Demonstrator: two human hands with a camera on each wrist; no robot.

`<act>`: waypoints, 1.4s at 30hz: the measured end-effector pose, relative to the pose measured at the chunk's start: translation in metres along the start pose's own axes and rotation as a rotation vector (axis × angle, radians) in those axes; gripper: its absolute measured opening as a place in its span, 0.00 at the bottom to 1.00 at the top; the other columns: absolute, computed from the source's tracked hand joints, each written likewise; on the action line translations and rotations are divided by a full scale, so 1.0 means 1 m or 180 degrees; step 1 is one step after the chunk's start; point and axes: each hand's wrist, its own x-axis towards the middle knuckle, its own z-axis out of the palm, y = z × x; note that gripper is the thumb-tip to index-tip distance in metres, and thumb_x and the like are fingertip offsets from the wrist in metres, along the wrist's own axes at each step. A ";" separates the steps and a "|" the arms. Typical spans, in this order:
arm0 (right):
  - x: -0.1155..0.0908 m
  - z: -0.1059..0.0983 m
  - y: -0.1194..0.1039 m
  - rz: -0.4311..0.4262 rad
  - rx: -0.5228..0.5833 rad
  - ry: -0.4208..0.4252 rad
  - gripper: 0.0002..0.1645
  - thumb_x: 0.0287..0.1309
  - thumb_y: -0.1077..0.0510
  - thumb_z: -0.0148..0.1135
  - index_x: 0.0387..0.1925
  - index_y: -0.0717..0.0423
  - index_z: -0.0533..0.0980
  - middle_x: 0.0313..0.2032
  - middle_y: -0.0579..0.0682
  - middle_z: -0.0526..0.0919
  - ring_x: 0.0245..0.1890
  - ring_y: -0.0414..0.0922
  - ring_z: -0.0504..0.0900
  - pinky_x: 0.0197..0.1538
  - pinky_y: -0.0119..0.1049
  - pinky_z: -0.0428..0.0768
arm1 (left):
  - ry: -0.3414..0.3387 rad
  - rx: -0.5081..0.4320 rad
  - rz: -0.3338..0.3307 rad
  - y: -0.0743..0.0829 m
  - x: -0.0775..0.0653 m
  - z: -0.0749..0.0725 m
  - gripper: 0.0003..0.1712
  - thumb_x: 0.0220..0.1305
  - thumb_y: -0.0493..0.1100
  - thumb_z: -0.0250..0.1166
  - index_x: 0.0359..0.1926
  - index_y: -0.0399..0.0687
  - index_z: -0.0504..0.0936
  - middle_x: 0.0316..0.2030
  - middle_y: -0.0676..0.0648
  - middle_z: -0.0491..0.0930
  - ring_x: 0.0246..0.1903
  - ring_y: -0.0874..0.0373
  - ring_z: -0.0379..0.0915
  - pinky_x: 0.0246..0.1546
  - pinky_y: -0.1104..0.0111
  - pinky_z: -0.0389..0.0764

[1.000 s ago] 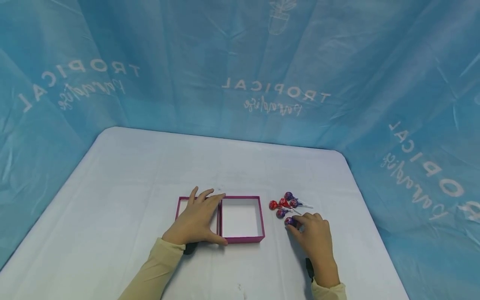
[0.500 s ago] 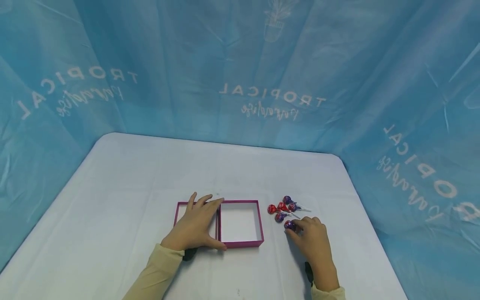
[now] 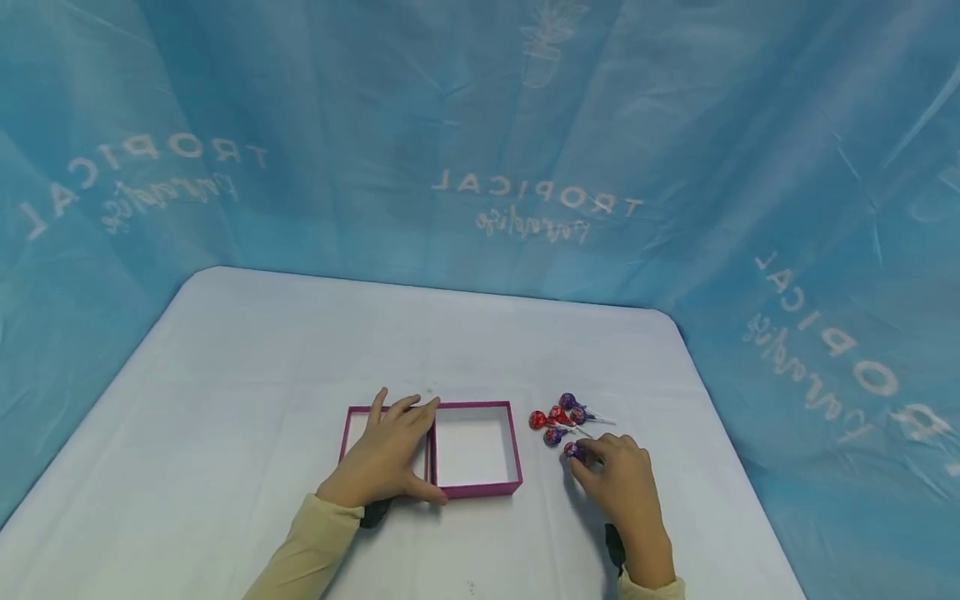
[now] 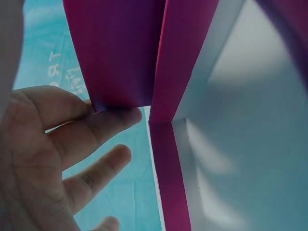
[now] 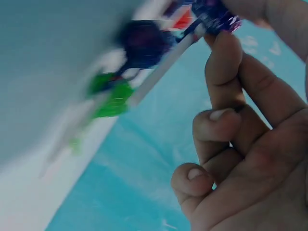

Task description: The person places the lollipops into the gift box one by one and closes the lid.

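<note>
My left hand [image 3: 384, 461] spans the left side of a magenta box [image 3: 480, 490] with a white lining and two square open halves side by side. Its thumb lies at the front wall and its fingers reach the back. The left wrist view shows the fingertips [image 4: 132, 115] against the end of a magenta wall. To the right of the box, my right hand [image 3: 621, 477] pinches a purple-wrapped lollipop [image 5: 215, 15] by its head between thumb and index finger, the other fingers curled in. Part of its wrapper is covered by the fingers.
Several lollipops lie bunched just beyond the right hand, among them a red one [image 3: 537, 420] and a purple one [image 3: 552, 436], white sticks pointing right. A green wrapper [image 5: 113, 96] appears blurred in the right wrist view. A blue printed curtain [image 3: 360, 167] surrounds the white table [image 3: 247, 350].
The head view has shifted slightly. The left hand stays on the box; the right hand keeps its pinch on the lollipop, whose head shows a little less than before.
</note>
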 end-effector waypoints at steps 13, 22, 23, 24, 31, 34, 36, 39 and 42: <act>0.016 -0.017 -0.056 -0.0601 0.0294 0.0515 0.15 0.41 0.53 0.83 0.35 0.48 0.89 0.24 0.38 0.81 0.33 0.41 0.76 0.37 0.40 0.68 | 0.0052 -0.0368 0.0073 0.001 0.005 0.002 0.76 0.30 0.69 0.83 0.73 0.30 0.61 0.69 0.36 0.70 0.73 0.39 0.55 0.77 0.47 0.53; 0.022 -0.017 -0.087 -0.1129 0.0410 0.0365 0.12 0.43 0.51 0.81 0.34 0.45 0.89 0.24 0.32 0.78 0.31 0.36 0.71 0.39 0.39 0.72 | -0.0114 -0.0715 -0.0016 0.003 0.004 0.006 0.75 0.35 0.65 0.83 0.75 0.30 0.56 0.74 0.34 0.61 0.75 0.37 0.52 0.76 0.49 0.55; 0.022 -0.016 -0.089 -0.1167 0.0406 0.0342 0.12 0.44 0.50 0.80 0.34 0.45 0.89 0.24 0.32 0.77 0.31 0.36 0.71 0.39 0.40 0.72 | -0.0118 -0.0724 -0.0029 0.003 0.004 0.006 0.75 0.35 0.65 0.83 0.75 0.30 0.56 0.74 0.34 0.61 0.75 0.37 0.52 0.76 0.49 0.55; 0.022 -0.015 -0.091 -0.1194 0.0391 0.0323 0.12 0.44 0.50 0.80 0.34 0.45 0.89 0.24 0.32 0.77 0.30 0.35 0.71 0.39 0.39 0.72 | -0.0124 -0.0741 -0.0044 0.003 0.003 0.007 0.75 0.35 0.65 0.83 0.75 0.30 0.56 0.74 0.34 0.61 0.75 0.37 0.51 0.76 0.49 0.55; 0.023 -0.007 -0.104 -0.1337 0.0446 0.0199 0.12 0.41 0.51 0.82 0.32 0.41 0.88 0.22 0.32 0.76 0.28 0.33 0.68 0.33 0.31 0.70 | -0.0110 -0.0744 -0.0055 0.004 0.002 0.008 0.75 0.36 0.65 0.83 0.75 0.29 0.56 0.73 0.33 0.61 0.75 0.37 0.52 0.76 0.49 0.55; 0.022 -0.003 -0.111 -0.1445 0.0458 0.0139 0.12 0.41 0.51 0.81 0.32 0.40 0.88 0.23 0.30 0.76 0.28 0.32 0.68 0.33 0.30 0.71 | -0.0100 -0.0657 -0.0067 0.003 0.000 0.007 0.75 0.36 0.65 0.83 0.75 0.28 0.57 0.73 0.33 0.61 0.74 0.38 0.53 0.76 0.49 0.55; 0.021 0.001 -0.116 -0.1503 0.0498 0.0090 0.11 0.42 0.50 0.81 0.32 0.40 0.88 0.23 0.31 0.76 0.28 0.33 0.68 0.34 0.30 0.71 | -0.0076 -0.0583 -0.0053 0.002 -0.002 0.005 0.74 0.35 0.65 0.83 0.74 0.27 0.57 0.73 0.32 0.62 0.74 0.38 0.54 0.76 0.49 0.55; 0.019 0.006 -0.122 -0.1474 0.0533 -0.0020 0.11 0.43 0.49 0.80 0.32 0.40 0.88 0.23 0.32 0.77 0.29 0.33 0.69 0.35 0.31 0.71 | -0.0043 -0.0523 -0.0022 0.002 -0.004 0.004 0.74 0.35 0.64 0.84 0.74 0.26 0.58 0.72 0.31 0.62 0.74 0.38 0.55 0.76 0.49 0.56; 0.016 0.010 -0.124 -0.1380 0.0550 -0.0113 0.11 0.43 0.49 0.81 0.31 0.40 0.88 0.23 0.33 0.78 0.29 0.33 0.69 0.35 0.31 0.71 | -0.0049 -0.0532 0.0046 0.003 -0.003 0.003 0.73 0.36 0.63 0.84 0.73 0.25 0.58 0.72 0.30 0.62 0.73 0.37 0.55 0.75 0.48 0.58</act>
